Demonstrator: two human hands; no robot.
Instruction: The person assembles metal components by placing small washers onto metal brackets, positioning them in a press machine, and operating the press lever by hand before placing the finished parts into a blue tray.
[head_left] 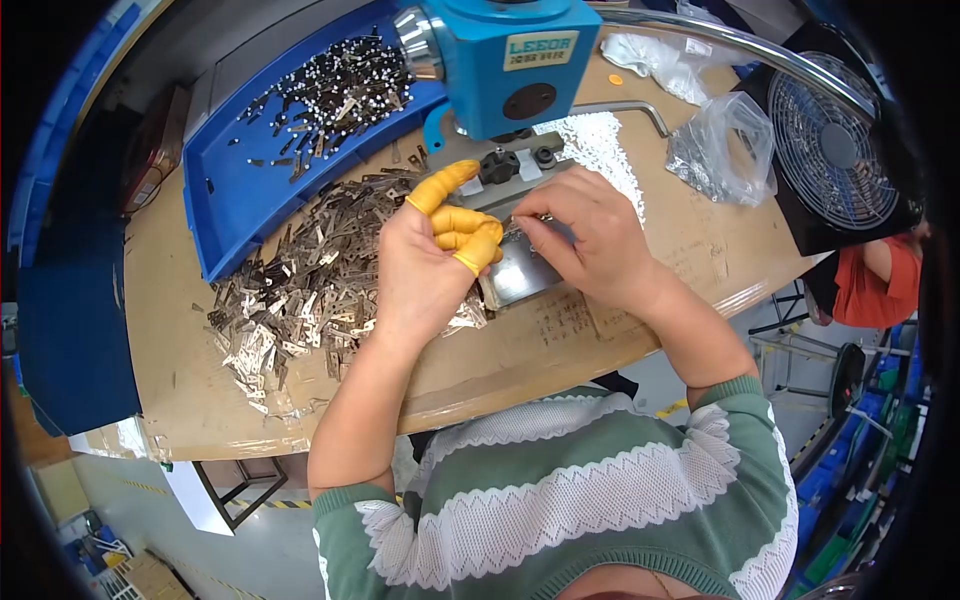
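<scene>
My left hand (pixel 435 245), with yellow finger covers, is curled at the left side of a shiny metal block (pixel 522 272). Its fingers are bent together; what they hold is too small to name. Bare and pinched, my right hand (pixel 590 235) is over the block, its fingertips close to the left ones. Any piece in that pinch cannot be made out. Behind both hands is the fixture (pixel 500 165) of a blue press (pixel 515 65). Flat metal strips (pixel 310 270) are heaped left of my left hand. Small white pieces (pixel 600 150) lie behind my right hand.
A blue tray (pixel 205 215) at the back left holds dark strips with white tips. On the right are a clear plastic bag (pixel 725 150) and a black fan (pixel 835 145). A bent metal rod (pixel 640 108) lies behind the white pieces. Another person (pixel 880 280) is at far right.
</scene>
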